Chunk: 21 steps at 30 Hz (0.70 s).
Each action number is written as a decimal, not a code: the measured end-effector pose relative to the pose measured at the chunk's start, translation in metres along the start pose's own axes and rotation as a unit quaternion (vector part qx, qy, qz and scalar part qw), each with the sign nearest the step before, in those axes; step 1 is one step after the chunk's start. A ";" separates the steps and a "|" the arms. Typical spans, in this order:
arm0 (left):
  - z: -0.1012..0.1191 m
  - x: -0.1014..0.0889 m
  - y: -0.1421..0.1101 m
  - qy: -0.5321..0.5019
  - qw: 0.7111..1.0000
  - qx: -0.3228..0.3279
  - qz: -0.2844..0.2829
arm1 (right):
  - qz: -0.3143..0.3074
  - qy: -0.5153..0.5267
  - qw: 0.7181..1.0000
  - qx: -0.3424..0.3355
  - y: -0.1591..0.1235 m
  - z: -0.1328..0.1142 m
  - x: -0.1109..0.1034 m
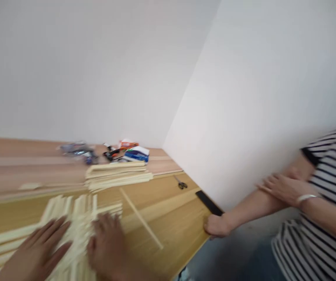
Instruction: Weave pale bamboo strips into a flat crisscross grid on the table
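Note:
Pale flat strips, like bamboo or thin wood, cross one another in a woven mat (pixel 78 230) at the lower left. My left hand (pixel 37 251) lies on its left part, fingers stretched out and thumb apart. On the mat's right part rests my right hand (pixel 107 242), somewhat blurred, its fingers bent a little and laid on the strips. Neither hand visibly grips a strip. Long strip ends (pixel 4 246) stick out to the left, partly under my left hand. A single loose strip (pixel 141 218) lies slantwise to the right of my right hand.
Behind the mat lies a stack of strips (pixel 118 174). Further back are a blue-and-white packet (pixel 137 154), an orange packet (pixel 127 144) and clear plastic wrapping (pixel 78 149). Scissors (pixel 181 183) and a black bar (pixel 208 202) lie right. Another person's hand (pixel 218 225) rests on the table edge.

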<state>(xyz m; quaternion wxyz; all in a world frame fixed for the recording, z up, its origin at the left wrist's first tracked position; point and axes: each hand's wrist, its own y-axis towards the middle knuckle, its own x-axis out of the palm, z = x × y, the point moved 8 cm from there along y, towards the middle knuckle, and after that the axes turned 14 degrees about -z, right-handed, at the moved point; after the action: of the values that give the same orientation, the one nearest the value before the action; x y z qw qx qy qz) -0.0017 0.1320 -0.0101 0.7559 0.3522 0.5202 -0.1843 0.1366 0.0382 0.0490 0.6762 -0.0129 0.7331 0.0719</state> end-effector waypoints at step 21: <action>0.010 -0.024 -0.017 -0.053 0.989 -0.058 -0.126 | 0.141 0.081 0.986 -0.036 -0.004 -0.019 0.020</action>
<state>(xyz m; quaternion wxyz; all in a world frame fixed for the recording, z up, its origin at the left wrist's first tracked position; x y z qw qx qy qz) -0.0158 0.1108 0.0084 0.7725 0.2291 0.5294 -0.2656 0.1169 0.0333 0.0300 0.5966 0.0607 0.7770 0.1917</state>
